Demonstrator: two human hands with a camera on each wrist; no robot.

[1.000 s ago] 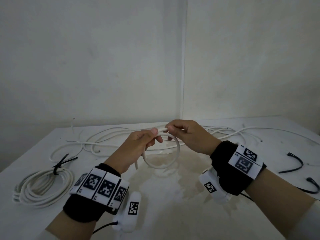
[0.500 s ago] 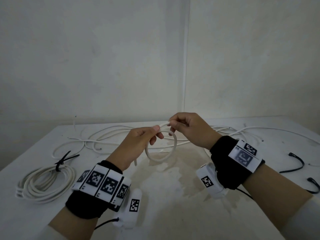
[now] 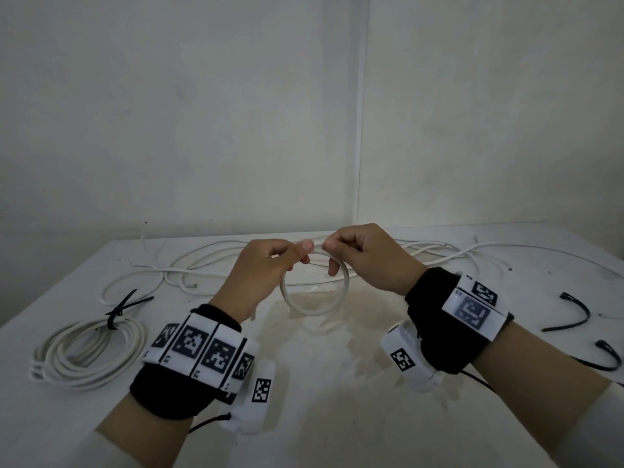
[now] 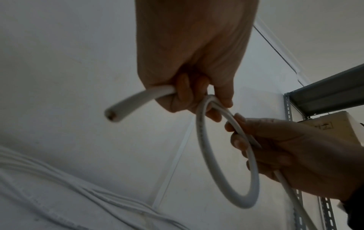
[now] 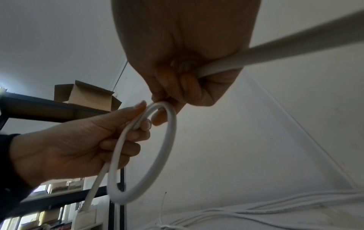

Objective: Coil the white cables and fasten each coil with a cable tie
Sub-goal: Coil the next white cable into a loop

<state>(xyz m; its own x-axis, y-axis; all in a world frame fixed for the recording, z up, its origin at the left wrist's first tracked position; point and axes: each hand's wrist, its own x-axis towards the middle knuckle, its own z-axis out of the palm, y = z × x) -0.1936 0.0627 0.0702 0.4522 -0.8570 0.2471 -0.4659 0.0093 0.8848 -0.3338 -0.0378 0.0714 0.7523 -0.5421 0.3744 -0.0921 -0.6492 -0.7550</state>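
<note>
- Both hands are up above the bench (image 3: pixel 337 417), and between them hangs one small loop (image 3: pixel 314 298) of white cable.
- The left hand (image 3: pixel 260 275) has thumb and fingers pinched on the top of the loop; in the left wrist view the cut cable end (image 4: pixel 114 113) juts out below its curled fingers (image 4: pixel 185 91).
- The right hand (image 3: pixel 368 258) is clamped on the same cable just beside the left, thumb tip nearly touching thumb tip, with the cable running on out past its palm.
- The loop hangs clear of the bench, just above a brownish stain (image 3: pixel 337 319).
- Left of the loop lies a finished coil (image 3: pixel 87 356), cinched with a black cable tie (image 3: pixel 118 312).
- Behind the loop, loose white cables (image 3: pixel 202 271) sprawl across the bench.
- Right of the loop, well apart, lie two spare black ties (image 3: pixel 574 315).
</note>
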